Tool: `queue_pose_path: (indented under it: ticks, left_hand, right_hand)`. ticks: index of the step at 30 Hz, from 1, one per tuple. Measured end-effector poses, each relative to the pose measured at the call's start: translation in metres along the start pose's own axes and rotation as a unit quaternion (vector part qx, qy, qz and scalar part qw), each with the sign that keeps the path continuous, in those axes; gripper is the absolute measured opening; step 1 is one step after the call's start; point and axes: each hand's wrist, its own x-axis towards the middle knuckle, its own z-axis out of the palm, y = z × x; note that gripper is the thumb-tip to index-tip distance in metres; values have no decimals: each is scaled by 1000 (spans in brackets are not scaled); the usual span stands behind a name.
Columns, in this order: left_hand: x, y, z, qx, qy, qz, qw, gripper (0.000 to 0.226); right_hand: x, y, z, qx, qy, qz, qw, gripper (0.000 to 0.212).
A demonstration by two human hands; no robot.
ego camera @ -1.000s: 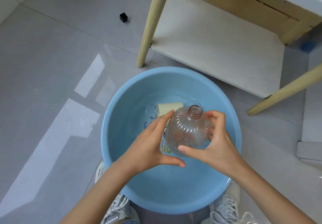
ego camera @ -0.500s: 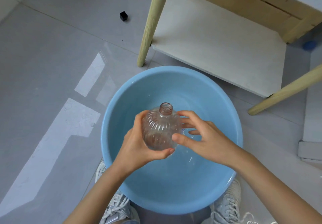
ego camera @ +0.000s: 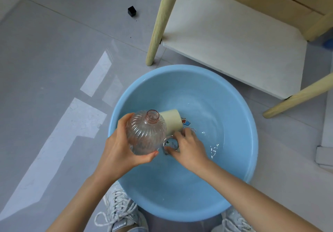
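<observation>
A clear ribbed plastic bottle (ego camera: 146, 134) with an open neck is upright over the left side of a blue basin (ego camera: 252, 141) holding shallow water. My left hand (ego camera: 119, 152) grips the bottle from the left, thumb under its near side. A cream cup (ego camera: 172, 121) with a cartoon print lies on its side in the water just behind the bottle. My right hand (ego camera: 191, 150) reaches into the water, fingers and thumb curled round the cup's near end, where a shiny ring shows. The bottle hides part of the cup.
The basin sits on a grey tiled floor between my shoes (ego camera: 120, 212). A wooden table leg (ego camera: 160, 20) and its white lower shelf (ego camera: 234, 33) stand just behind the basin, with another leg (ego camera: 297, 98) to the right. A small black cube (ego camera: 131, 11) lies far left.
My right hand let go of the bottle and went down to the cup in the water. My left hand carried the bottle leftwards, uncovering the cup.
</observation>
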Motion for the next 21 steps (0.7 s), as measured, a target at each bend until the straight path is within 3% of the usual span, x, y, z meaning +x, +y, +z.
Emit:
queue_pose_path:
  ticks: [4, 9, 12, 15, 21]
  left_hand:
    - [-2, -3, -2, 14, 3, 0, 1000, 101]
    - [-3, -4, 0, 43, -1, 7, 999, 104]
    - [-5, -7, 2, 69, -7, 17, 997, 106]
    - [-5, -11, 3, 79, -6, 20, 997, 106]
    - [-4, -13, 4, 86, 10, 39, 996, 105]
  right_hand:
    - [8, -15, 20, -74, 57, 5, 996, 55]
    - [19, -20, 39, -108, 56, 25, 992, 74]
    - [28, -22, 35, -87, 49, 55, 993, 61]
    - [34, -12, 35, -59, 70, 34, 995, 51]
    - [25, 19, 12, 99, 140, -97, 980, 25]
